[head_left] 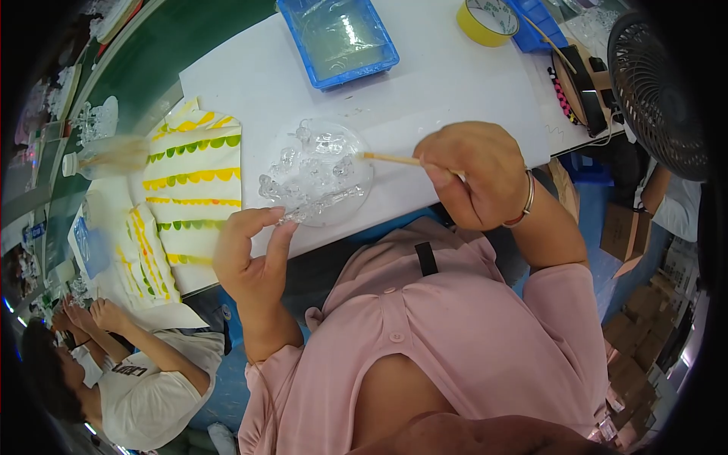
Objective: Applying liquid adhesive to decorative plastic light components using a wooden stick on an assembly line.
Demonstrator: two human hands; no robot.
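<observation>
blue tray point(360, 76) and one tape roll point(482, 36) lie beyond left fingers point(262, 218) pinching clear piece point(322, 203), right fingers point(441, 179) pinching one stick point(390, 158).

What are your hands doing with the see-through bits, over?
Left hand pinching a clear piece. Right hand holding a wooden stick, tip near the clear cluster, contact unclear. Blue tray sits beyond, apart; nothing visible blocking the hands.

You see a bright white tabletop point(432, 80), glinting clear pieces point(327, 171), a blurred bottle point(106, 157) at left, and edges curving into black.
</observation>
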